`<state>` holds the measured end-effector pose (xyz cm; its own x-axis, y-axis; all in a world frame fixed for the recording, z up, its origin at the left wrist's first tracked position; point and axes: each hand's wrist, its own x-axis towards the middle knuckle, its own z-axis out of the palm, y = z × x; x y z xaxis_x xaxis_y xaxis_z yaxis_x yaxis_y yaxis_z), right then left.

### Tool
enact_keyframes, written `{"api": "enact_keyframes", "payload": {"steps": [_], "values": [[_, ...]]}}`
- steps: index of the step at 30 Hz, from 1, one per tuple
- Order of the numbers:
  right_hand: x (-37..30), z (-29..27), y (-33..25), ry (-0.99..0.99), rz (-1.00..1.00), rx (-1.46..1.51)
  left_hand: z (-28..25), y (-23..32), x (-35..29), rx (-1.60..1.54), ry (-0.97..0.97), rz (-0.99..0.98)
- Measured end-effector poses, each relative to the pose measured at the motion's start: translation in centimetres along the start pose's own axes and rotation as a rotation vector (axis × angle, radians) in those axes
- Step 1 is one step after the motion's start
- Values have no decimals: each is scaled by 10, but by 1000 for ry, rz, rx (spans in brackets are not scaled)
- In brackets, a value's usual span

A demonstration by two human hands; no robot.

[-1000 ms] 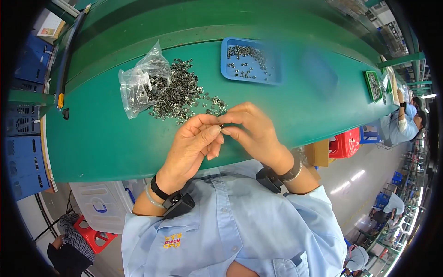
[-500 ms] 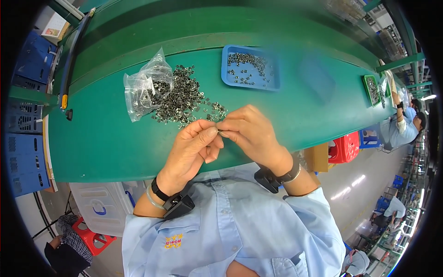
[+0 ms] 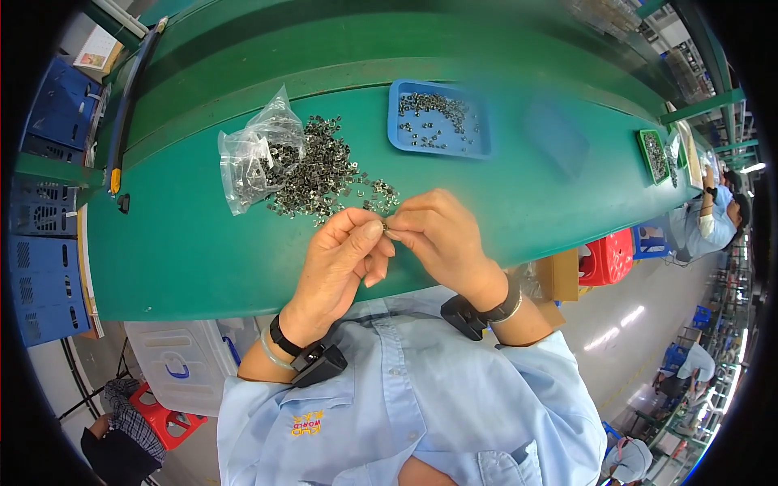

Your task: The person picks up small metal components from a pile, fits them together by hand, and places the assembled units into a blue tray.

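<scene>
Over the front part of the green table [image 3: 203, 275], my left hand [image 3: 344, 251] and my right hand [image 3: 442, 239] meet fingertip to fingertip. Both are closed in a pinch on one tiny metal part [image 3: 385, 228], mostly covered by the fingers. Just beyond them lies a loose pile of small black and silver metal parts [image 3: 320, 170], some scattered toward my fingers. A clear plastic bag [image 3: 243, 174] with more of these parts rests at the pile's left. Farther back, a blue tray [image 3: 395, 134] holds several small metal pieces.
A green tray of small parts [image 3: 653, 158] stands at the table's far right, near a person in light blue [image 3: 709, 223]. Under the right edge are a red stool [image 3: 608, 257] and a cardboard box [image 3: 559, 275]. Blue crates [image 3: 49, 283] and a clear bin [image 3: 174, 364] stand left.
Both hands stay pinched together, with only a slight shift of the fingers. The person at the far right has moved an arm a little.
</scene>
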<state>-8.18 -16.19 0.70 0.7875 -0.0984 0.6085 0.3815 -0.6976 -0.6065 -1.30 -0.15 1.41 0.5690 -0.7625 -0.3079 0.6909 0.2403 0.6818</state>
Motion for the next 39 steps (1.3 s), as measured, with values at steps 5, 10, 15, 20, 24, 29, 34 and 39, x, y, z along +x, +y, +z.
{"api": "enact_keyframes", "payload": {"steps": [5,10,15,20,24,29,34,39], "values": [[-2,1,-4,11,41,9,-2,-2,1,14,-3,-6],[-2,-1,-7,16,18,-3,-2,-2,1,28,-22,12],[-6,2,-7,35,15,44,-2,-4,2,14,-49,25],[-13,8,-8,86,52,107,-1,-7,2,-41,-87,39],[-15,10,-13,128,86,135,0,-6,3,-45,-95,39],[-15,8,-10,141,66,184,6,-2,0,-17,-112,32],[-15,8,-9,145,46,207,10,1,0,-75,-112,-1],[-16,9,-8,159,47,207,10,0,0,-88,-102,-12]]}}
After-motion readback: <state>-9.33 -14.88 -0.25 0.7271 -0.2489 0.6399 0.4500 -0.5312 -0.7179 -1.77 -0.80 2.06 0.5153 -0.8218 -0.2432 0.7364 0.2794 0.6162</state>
